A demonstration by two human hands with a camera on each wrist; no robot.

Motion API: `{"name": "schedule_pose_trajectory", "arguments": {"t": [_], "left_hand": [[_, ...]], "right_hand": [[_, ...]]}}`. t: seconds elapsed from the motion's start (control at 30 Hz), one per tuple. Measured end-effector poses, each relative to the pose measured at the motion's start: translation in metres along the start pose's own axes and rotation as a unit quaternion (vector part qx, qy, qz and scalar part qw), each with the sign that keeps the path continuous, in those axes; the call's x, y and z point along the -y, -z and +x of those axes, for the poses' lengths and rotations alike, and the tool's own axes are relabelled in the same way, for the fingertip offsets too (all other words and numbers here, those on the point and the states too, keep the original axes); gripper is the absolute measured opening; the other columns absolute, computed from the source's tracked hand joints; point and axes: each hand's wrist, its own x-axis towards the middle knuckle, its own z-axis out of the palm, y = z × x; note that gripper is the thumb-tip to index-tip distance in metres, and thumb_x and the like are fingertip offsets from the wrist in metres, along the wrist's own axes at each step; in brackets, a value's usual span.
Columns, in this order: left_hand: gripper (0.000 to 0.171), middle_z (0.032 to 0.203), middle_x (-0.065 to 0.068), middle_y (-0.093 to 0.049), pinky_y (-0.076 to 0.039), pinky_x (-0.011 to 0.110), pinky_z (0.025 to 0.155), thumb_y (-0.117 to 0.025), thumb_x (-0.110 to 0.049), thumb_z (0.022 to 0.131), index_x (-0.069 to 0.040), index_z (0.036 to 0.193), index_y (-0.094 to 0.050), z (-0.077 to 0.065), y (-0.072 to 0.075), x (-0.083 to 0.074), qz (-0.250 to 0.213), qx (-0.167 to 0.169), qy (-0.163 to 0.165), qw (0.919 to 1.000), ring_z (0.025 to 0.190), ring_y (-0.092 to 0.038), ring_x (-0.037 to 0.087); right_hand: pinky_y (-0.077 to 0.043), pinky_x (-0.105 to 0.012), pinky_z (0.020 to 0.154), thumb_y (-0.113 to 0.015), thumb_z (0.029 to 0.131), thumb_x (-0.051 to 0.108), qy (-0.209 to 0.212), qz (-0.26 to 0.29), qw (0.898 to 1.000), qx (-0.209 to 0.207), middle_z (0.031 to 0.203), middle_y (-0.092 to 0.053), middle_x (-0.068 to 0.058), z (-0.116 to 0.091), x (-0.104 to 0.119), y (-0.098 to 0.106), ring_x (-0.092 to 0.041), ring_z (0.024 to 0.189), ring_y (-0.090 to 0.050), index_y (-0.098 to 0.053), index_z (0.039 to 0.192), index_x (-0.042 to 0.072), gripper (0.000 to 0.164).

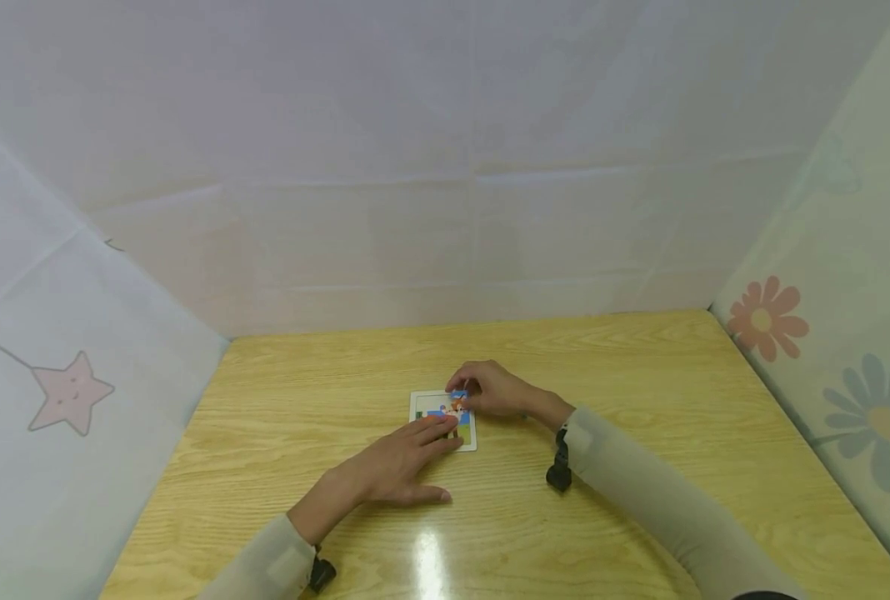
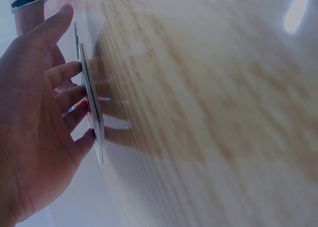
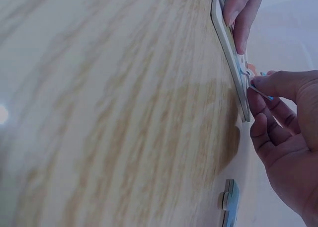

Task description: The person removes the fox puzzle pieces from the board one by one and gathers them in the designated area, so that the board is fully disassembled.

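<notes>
A small picture puzzle [image 1: 420, 404] with a white border lies flat near the middle of the table, showing a cartoon figure on blue and green. My left hand [image 1: 400, 467] rests its extended fingertips on the lower part of it, thumb held apart. In the left wrist view the fingers of the left hand [image 2: 37, 113] touch the board's top [image 2: 89, 88]. At the puzzle's upper right corner my right hand [image 1: 496, 390] pinches a thin puzzle piece [image 3: 262, 92] with blue on it, tilted above the board. Fingers hide much of the picture.
Another flat blue-topped piece [image 3: 231, 203] lies on the table near the right wrist. The wooden table [image 1: 325, 375] meets pale cloth walls [image 1: 355, 233] at the back and both sides. Each wrist wears a black camera strap [image 1: 560, 467].
</notes>
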Motion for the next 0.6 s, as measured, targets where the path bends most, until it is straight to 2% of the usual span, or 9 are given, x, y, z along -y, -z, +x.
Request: {"name": "schedule_pose_trajectory", "arguments": {"t": [0.4, 0.6], "left_hand": [[0.084, 0.176, 0.008, -0.023, -0.026, 0.051, 0.130, -0.060, -0.066, 0.100, -0.017, 0.166, -0.039, -0.002, 0.003, -0.001, -0.002, 0.004, 0.002, 1.0000, 0.162, -0.022, 0.032], [0.084, 0.176, 0.009, -0.023, -0.027, 0.052, 0.129, -0.060, -0.066, 0.100, -0.016, 0.165, -0.039, -0.002, 0.001, 0.000, 0.004, 0.002, 0.001, 1.0000, 0.162, -0.022, 0.033]], "right_hand": [[-0.060, -0.034, 0.093, -0.069, 0.101, 0.002, 0.004, 0.043, 0.999, -0.029, 0.125, -0.072, -0.012, -0.007, 0.003, 0.005, -0.020, 0.109, -0.070, -0.073, 0.126, 0.003, 0.026], [-0.060, -0.034, 0.091, -0.070, 0.100, 0.002, 0.006, 0.050, 0.998, -0.027, 0.124, -0.072, -0.015, -0.012, 0.004, 0.011, -0.023, 0.107, -0.070, -0.072, 0.126, 0.000, 0.026]]}}
